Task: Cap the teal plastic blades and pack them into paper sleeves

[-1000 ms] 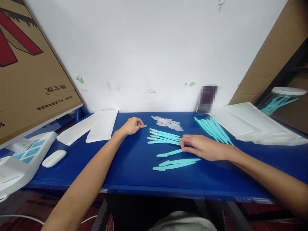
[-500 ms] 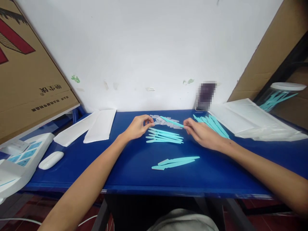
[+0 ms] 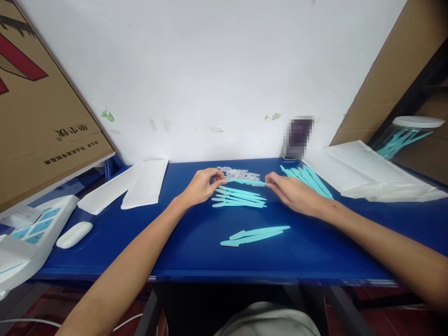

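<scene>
My right hand (image 3: 285, 189) pinches the handle end of a turquoise eyebrow razor (image 3: 250, 182), held level with its blade end pointing left. My left hand (image 3: 205, 186) is closed in a pinch, with a small translucent blade cap (image 3: 229, 179) at its fingertips, close to the razor's blade end. Behind the razor lies a pile of similar clear caps (image 3: 245, 174). Just in front of the hands is a row of several eyebrow razors (image 3: 241, 198), handles to the right. Two more razors (image 3: 257, 235) lie nearer the table's front edge.
Another bunch of turquoise razors (image 3: 308, 179) lies beyond my right wrist, beside white plastic bags (image 3: 364, 175). A lidded jar (image 3: 406, 137) holds more razors. A pixelated dark object (image 3: 298, 138) leans on the wall. At left are white packets (image 3: 145, 184), a white case (image 3: 74, 234) and a cardboard box (image 3: 45, 112).
My right hand has lowered the razor's blade end, so it is now almost level and nearer my left fingertips. My left hand has barely moved.
</scene>
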A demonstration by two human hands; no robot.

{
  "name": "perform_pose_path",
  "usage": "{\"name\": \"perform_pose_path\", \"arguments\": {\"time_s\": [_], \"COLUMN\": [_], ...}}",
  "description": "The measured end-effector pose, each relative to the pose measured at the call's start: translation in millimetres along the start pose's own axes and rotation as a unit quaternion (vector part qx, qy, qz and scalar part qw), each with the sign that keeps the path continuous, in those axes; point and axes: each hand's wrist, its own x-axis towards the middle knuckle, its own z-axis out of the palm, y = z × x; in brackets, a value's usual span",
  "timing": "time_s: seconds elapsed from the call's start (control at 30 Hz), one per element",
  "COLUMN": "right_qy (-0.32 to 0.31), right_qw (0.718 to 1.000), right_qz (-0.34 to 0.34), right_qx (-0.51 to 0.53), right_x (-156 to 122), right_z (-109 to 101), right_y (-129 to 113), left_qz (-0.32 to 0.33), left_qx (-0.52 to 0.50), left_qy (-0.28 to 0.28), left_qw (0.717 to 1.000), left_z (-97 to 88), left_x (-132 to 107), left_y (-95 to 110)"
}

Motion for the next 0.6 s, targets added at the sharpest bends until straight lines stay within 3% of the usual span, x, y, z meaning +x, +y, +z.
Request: {"name": "perform_pose_path", "arguments": {"time_s": [0.3, 0.37, 0.53, 0.6], "right_qy": [0.054, 0.071, 0.081, 0.088], "right_qw": [0.999, 0.997, 0.994, 0.992], "right_qz": [-0.011, -0.007, -0.009, -0.007], "right_qx": [-0.003, 0.011, 0.069, 0.089], "right_x": [0, 0, 1, 1], "right_z": [0, -1, -1, 0], "right_y": [-10, -10, -13, -15], "left_qz": [0.032, 0.014, -0.032, -0.039], "left_qx": [0.029, 0.000, -0.078, -0.095], "left_qy": [-0.071, -0.048, 0.077, 0.096], "left_qw": [0.997, 0.999, 0.993, 0.990], "left_z": [18.3, 20.3, 20.6, 23.2], "left_x": [-2, -1, -2, -2], "left_y": [8, 12, 26, 31]}}
